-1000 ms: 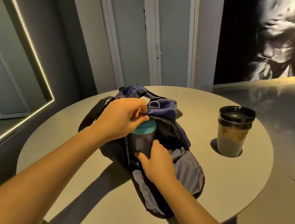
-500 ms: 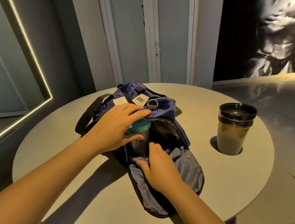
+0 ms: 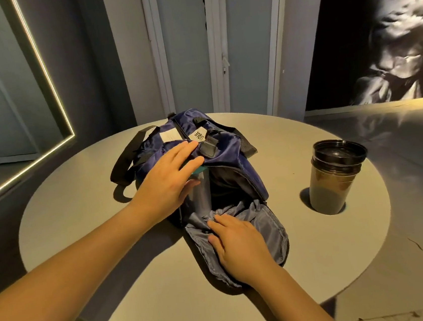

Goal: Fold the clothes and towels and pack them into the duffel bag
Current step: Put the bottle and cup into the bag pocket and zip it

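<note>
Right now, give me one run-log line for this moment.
left hand: flat on bag over bottle | right hand: resting on open flap | cup: standing on table

- the duffel bag point(image 3: 231, 158) is a dark navy, kinda shiny, no pattern
- its straps point(image 3: 123, 162) are plain black
- the lining point(image 3: 267, 222) of the opened flap is a flat grey
- the label point(image 3: 198, 135) on top is white with black lettering
- the bottle point(image 3: 201, 195) in the bag has a teal lid and a smoky grey body
- the cup point(image 3: 332, 191) near the worktop's right edge is tan with a black lid
- the worktop point(image 3: 81, 228) is plain pale grey, yellowish where light lands
- the wall picture point(image 3: 388, 34) is black and white
</note>
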### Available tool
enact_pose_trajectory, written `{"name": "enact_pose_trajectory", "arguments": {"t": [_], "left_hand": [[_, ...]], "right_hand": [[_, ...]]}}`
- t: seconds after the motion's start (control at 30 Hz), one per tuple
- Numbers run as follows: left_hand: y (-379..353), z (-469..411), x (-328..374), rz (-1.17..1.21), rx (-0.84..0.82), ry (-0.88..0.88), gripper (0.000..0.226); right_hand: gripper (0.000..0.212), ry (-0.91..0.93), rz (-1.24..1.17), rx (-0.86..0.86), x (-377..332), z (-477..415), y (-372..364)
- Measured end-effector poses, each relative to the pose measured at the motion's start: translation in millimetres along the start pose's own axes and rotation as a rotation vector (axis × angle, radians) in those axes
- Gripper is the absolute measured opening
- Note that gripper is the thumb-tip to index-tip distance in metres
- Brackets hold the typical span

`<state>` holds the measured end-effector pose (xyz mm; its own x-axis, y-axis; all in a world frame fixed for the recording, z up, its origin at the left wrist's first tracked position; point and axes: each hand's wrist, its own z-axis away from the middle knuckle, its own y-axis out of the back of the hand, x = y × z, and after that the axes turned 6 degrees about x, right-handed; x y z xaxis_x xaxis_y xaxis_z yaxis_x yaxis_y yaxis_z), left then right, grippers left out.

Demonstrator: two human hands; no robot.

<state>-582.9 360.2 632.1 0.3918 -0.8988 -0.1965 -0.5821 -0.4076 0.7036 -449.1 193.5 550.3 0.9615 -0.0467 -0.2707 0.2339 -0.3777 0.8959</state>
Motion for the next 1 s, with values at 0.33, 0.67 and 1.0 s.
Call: {"name": "enact_pose_trajectory", "arguments": {"t": [0.33,0.67,1.0], "left_hand": [[0.7,11.7,17.2,-0.103,-0.048,0.120,0.099],[14.1,-13.6,58.1,0.036,0.096,0.095,0.073],[-25.5,-119.3,175.1,0.615,-0.020,0.343,0.072]], "right_hand": [[0.045,-0.010,-0.028,-0.034,-1.2,-4.4,5.6],[0.024,-0.186,-0.396,0.511,72.3,38.3,83.7],[0.081,-0.835,-0.686,0.750,169.8,49.7,120.0]]}}
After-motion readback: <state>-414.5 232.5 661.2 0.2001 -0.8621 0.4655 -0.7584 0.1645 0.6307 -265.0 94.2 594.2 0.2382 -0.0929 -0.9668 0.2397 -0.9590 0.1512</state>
